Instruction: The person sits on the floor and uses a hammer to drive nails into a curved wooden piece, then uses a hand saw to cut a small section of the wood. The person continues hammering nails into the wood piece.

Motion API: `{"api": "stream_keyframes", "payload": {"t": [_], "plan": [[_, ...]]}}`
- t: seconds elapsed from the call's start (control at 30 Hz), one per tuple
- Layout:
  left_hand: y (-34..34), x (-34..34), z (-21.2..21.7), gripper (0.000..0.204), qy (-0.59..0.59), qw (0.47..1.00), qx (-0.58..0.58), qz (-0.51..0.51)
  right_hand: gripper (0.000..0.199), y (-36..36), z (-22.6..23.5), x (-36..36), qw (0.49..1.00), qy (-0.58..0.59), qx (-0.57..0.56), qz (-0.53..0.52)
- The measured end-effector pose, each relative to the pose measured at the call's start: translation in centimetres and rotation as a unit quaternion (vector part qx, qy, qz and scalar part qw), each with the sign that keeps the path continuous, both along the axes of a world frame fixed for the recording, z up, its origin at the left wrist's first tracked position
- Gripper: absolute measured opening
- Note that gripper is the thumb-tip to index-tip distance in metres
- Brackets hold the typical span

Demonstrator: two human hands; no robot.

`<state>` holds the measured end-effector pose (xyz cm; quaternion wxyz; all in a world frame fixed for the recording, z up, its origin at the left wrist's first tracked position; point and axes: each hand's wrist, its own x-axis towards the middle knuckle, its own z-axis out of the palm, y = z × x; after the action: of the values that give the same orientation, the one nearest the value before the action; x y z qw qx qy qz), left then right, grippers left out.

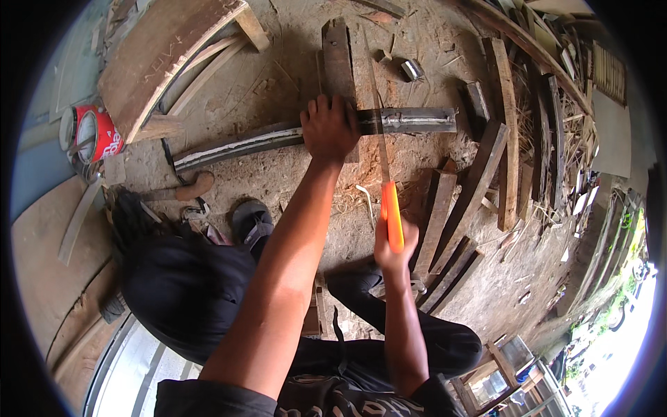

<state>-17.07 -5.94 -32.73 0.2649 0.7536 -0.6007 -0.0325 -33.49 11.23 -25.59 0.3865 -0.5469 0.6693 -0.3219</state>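
A long, dark wooden beam (243,142) with a pale streak along it lies crosswise over a shorter wooden block (338,59) on the ground. My left hand (331,131) is closed over the beam where the two pieces cross, its fingers curled over the far side. In my right hand (399,243) is the orange handle of a handsaw (392,212). The saw's thin blade (382,153) points away from me and crosses the beam just right of my left hand. How deep the teeth sit in the wood I cannot tell.
Several wooden offcuts (472,181) lie on the right, beside stacked planks (511,139). At the left stand a red can (104,132) and a large wooden panel (170,52). A wooden-handled tool (194,187) lies near my sandalled foot (251,221). A small metal can (413,69) lies beyond the beam.
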Motion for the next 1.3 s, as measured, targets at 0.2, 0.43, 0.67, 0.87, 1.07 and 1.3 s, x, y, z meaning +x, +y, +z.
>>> {"api": "stream_keyframes", "payload": {"t": [0.2, 0.43, 0.67, 0.87, 1.07, 1.3], "plan": [[-0.2, 0.2, -0.2, 0.018, -0.019, 1.000, 0.004, -0.002, 0.024, 5.9, 6.2, -0.8, 0.994, 0.047, -0.099, 0.011], [-0.1, 0.0, 0.1, 0.018, -0.003, 1.000, -0.008, 0.005, 0.025, 1.2, -0.4, -0.5, 0.998, 0.049, -0.039, -0.004], [-0.2, 0.2, -0.2, 0.019, -0.009, 1.000, 0.007, 0.000, 0.020, 4.3, 4.7, -0.9, 0.994, 0.053, -0.087, 0.023], [-0.2, 0.0, -0.2, 0.019, -0.009, 1.000, 0.010, 0.011, 0.022, -0.2, 0.4, 0.0, 0.997, 0.028, -0.066, 0.006], [0.1, 0.0, -0.3, 0.021, 0.003, 1.000, 0.005, 0.000, 0.020, 4.6, 6.3, -0.7, 0.984, 0.074, -0.160, 0.029], [-0.1, 0.3, -0.1, 0.019, -0.014, 1.000, -0.009, -0.010, 0.024, 0.9, 1.9, -0.3, 0.994, 0.050, -0.093, 0.022]]}}
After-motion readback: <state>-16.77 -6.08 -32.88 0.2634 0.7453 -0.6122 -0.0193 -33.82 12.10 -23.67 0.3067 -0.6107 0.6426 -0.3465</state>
